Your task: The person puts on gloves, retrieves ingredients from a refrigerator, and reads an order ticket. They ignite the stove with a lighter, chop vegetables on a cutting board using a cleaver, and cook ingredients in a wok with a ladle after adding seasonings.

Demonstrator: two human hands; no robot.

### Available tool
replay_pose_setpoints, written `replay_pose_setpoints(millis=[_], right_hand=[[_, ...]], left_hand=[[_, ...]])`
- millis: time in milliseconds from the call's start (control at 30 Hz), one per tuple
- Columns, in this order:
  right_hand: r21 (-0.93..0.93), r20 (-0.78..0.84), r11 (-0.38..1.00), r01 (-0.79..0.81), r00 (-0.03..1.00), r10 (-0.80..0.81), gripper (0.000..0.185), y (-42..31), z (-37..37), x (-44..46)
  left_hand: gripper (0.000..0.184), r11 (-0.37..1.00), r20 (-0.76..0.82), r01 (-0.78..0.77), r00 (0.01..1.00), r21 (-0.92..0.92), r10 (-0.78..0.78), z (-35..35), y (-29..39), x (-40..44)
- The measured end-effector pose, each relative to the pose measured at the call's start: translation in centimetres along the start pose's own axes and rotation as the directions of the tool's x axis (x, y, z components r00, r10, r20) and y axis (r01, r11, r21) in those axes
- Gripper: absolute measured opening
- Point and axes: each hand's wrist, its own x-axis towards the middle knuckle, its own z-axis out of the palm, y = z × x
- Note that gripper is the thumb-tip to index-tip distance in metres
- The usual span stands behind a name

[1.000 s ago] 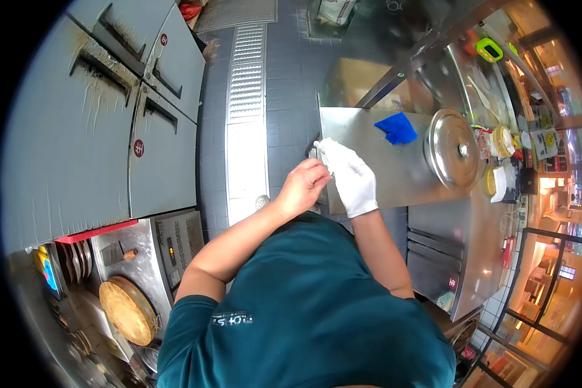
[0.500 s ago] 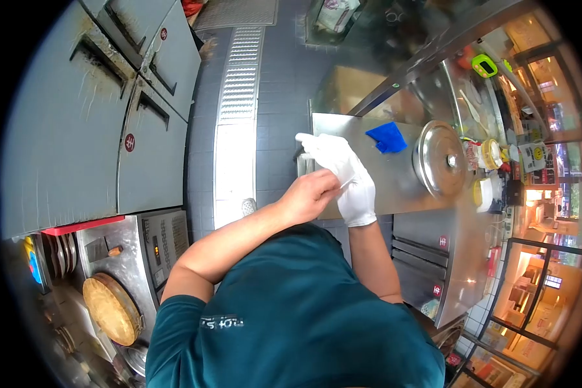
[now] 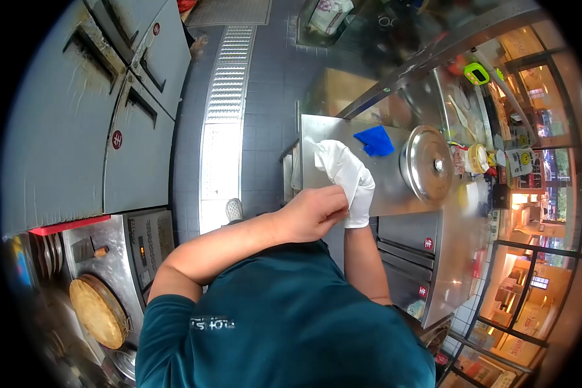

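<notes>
My bare left hand [image 3: 315,212] is closed, its fingertips pinching white glove fabric at the palm side of my right hand. My right hand [image 3: 361,194] wears a white glove [image 3: 341,160] that reaches the wrist. Its fingers point up and to the left, and loose white fabric hides how they are bent. Whether all this fabric is one glove or two, I cannot tell. Both hands are together above the near left part of a steel counter [image 3: 394,194]. Beyond them on the counter lie a folded blue cloth [image 3: 375,141] and a round steel pot lid [image 3: 428,163].
Tall grey refrigerator doors [image 3: 139,142] stand to the left. Below them a round wooden lid [image 3: 98,312] lies by a steel cooking unit. A metal floor drain [image 3: 227,84] runs ahead. Jars and packets [image 3: 477,158] line the counter's right side, and a steel post [image 3: 394,87] slants over it.
The white fabric has swung from stretching left to bunching upward over my right hand. My left hand has moved slightly right and down, still pinching it. The whole view has shifted a little left.
</notes>
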Motion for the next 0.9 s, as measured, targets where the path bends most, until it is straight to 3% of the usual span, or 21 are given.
replay_pose_setpoints(millis=[100, 200, 267, 300, 367, 500, 633, 733, 900], right_hand=[[-0.45, 0.112, 0.859, 0.245, 0.97, -0.218, 0.028, 0.0, 0.1, 0.5], [-0.377, 0.114, 0.922, 0.087, 0.992, -0.047, 0.033, -1.1, 1.4, 0.6], [0.009, 0.135, 0.997, -0.08, 0.988, 0.078, 0.039, -1.0, 0.5, 0.7], [0.203, 0.164, 0.965, -0.168, 0.977, 0.136, 0.042, -1.0, 0.1, 0.6], [-0.078, 0.198, 0.996, -0.04, 0.979, 0.055, 0.05, -2.9, 3.4, 0.3], [0.053, 0.393, 0.997, -0.058, 0.919, 0.032, 0.054, -5.6, 6.7, 2.0], [0.156, 0.354, 0.979, -0.133, 0.932, 0.071, 0.056, -4.7, 7.3, 1.7], [0.38, 0.265, 0.872, -0.308, 0.94, 0.217, 0.053, -2.2, 4.9, 0.9], [0.142, 0.292, 0.936, -0.323, 0.917, 0.272, 0.056, -2.1, 3.4, 1.2]], left_hand=[[0.013, 0.999, -0.021, 0.014, 1.0, 0.032, -0.013, 0.0, 0.1, 0.0], [0.013, 0.999, -0.061, 0.003, 0.998, 0.039, 0.0, 0.4, -0.4, 0.0], [0.014, 0.997, -0.082, 0.012, 0.997, 0.072, -0.006, 0.5, -0.4, 0.1], [0.015, 0.993, -0.106, 0.011, 0.994, 0.115, 0.001, 0.5, -0.5, 0.2], [0.019, 0.98, -0.15, 0.01, 0.988, 0.201, 0.021, 0.4, -0.8, 0.5], [0.023, 0.962, -0.231, 0.035, 0.973, 0.269, 0.029, 0.4, -0.3, 0.4], [0.024, 0.936, -0.247, 0.04, 0.968, 0.349, 0.051, 0.3, -0.7, 0.0], [0.023, 0.911, -0.261, 0.01, 0.959, 0.413, 0.107, 0.1, -1.3, -0.1], [0.014, 0.957, -0.075, -0.026, 0.996, 0.289, 0.05, -1.5, -2.0, -0.4]])
